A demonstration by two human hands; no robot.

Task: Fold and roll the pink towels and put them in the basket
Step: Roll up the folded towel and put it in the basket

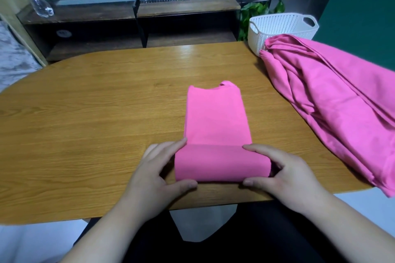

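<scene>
Both your hands, left hand [157, 170] and right hand [285, 168], gripped the ends of the partly rolled pink towel [217, 119] near the front edge of the counter [85, 113], roll barely started, with the towel pile [333, 96] unfolded against the basket [282, 28] at far right, none visibly inside.

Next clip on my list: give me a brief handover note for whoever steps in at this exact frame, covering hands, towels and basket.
Left hand and right hand grip the two ends of the rolled near part of the folded pink towel, which lies on the wooden table; its far part is flat.
The unfolded pink heap lies to the right, against the white basket; no towel shows inside it.
Done: folding, roll begun.
Left: finish rolling, put it in the basket, then do the heap.
</scene>
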